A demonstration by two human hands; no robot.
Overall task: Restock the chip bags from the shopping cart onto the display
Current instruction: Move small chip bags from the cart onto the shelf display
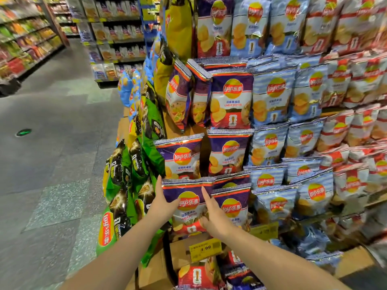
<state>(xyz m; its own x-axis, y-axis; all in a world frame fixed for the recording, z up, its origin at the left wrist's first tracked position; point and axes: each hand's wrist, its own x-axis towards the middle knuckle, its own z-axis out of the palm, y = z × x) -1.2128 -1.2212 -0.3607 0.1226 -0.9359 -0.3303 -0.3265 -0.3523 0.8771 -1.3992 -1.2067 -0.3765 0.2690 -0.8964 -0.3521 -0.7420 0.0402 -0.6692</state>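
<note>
A purple Lay's chip bag (189, 198) stands upright at the left end of a low tier of the chip display (182, 251). My left hand (162, 203) holds its left edge, fingers pointing up along the side and thumb across the front. My right hand (213, 216) grips its right side, index finger stretched up the front and the other fingers curled at the lower part. More purple bags (230, 101) fill the tiers above and beside it. The shopping cart is not in view.
Green and black bags (125, 185) hang on the display's left face. Blue bags (272, 204) and red bags (351, 183) fill the tiers to the right. A yellow price tag (206, 249) sits below my hands. An aisle floor (52, 132) and stocked shelves (117, 45) lie to the left.
</note>
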